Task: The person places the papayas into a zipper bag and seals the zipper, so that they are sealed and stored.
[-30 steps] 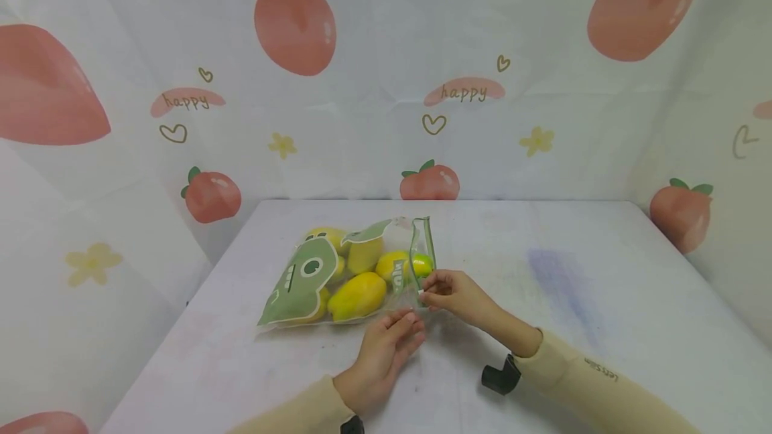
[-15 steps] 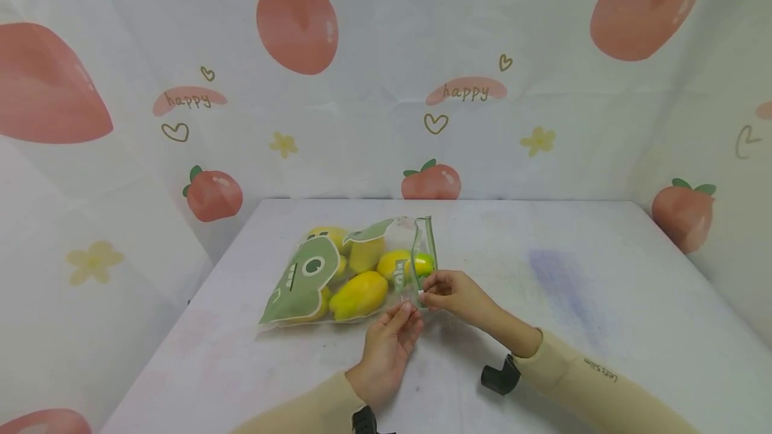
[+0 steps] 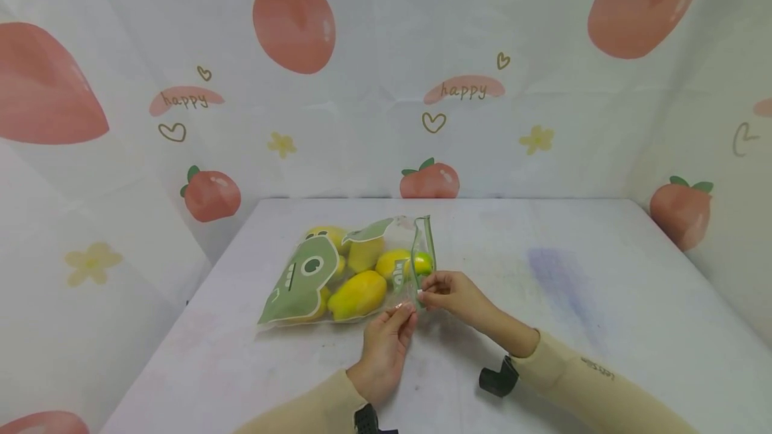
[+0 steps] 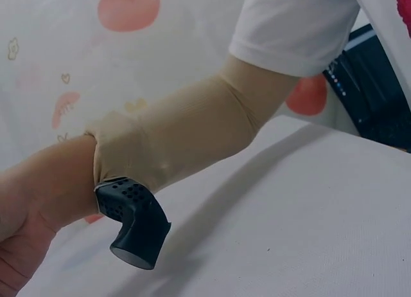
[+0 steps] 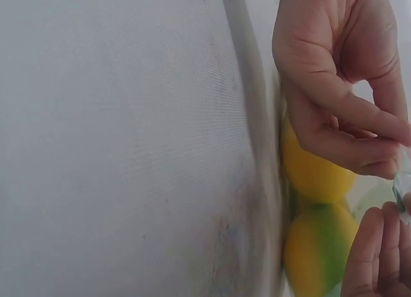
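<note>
A clear zip bag (image 3: 346,319) with a green cartoon print lies on the table, its mouth facing right. Inside are several yellow fruits (image 3: 358,295), one beside the mouth partly green. My right hand (image 3: 455,295) pinches the small white slider (image 3: 420,293) on the bag's green zip strip (image 3: 431,236). Just left of it, my left hand (image 3: 384,353) pinches the near corner of the bag between thumb and fingers. In the right wrist view the left hand (image 5: 337,78) comes from above, and the right fingertips (image 5: 366,245) show at lower right.
The white table (image 3: 512,233) has faint purple and pink stains. Behind it hangs a white cloth (image 3: 374,119) printed with peaches, hearts and flowers. A black wrist camera (image 3: 499,377) hangs under the right sleeve. A dark object (image 4: 379,85) stands beyond the table in the left wrist view.
My left hand has risen slightly, from loose fingers beside the bag to a pinch on its near corner. The right hand and bag have hardly moved.
</note>
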`<action>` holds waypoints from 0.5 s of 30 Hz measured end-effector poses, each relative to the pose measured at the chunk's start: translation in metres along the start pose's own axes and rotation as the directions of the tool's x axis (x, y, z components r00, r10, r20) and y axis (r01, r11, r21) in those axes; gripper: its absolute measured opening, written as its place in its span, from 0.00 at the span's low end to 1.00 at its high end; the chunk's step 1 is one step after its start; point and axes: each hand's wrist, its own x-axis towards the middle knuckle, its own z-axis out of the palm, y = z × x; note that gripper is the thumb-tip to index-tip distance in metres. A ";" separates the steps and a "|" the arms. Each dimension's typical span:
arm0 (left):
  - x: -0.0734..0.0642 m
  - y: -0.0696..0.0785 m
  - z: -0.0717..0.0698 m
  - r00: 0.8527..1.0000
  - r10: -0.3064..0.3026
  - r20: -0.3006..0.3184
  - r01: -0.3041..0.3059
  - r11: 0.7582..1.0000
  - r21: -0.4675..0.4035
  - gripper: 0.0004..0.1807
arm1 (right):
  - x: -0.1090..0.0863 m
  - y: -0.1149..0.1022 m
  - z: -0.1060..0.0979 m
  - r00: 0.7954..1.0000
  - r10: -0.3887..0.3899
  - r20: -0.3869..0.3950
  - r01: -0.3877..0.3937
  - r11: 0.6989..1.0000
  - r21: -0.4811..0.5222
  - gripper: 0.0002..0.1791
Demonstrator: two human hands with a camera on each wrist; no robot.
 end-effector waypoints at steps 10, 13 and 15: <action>-0.002 -0.002 0.001 1.000 0.015 0.017 -0.015 1.000 0.009 0.03 | 0.013 0.001 -0.004 0.999 0.024 -0.048 -0.024 1.000 -0.002 0.12; -0.004 -0.003 0.002 0.999 0.030 0.028 -0.030 1.000 0.002 0.03 | 0.018 0.002 -0.007 0.998 0.028 -0.061 -0.026 0.999 0.021 0.12; -0.004 -0.002 0.002 0.999 0.034 0.030 -0.034 0.999 -0.004 0.03 | 0.022 0.002 -0.009 0.997 0.035 -0.071 -0.033 0.999 0.030 0.12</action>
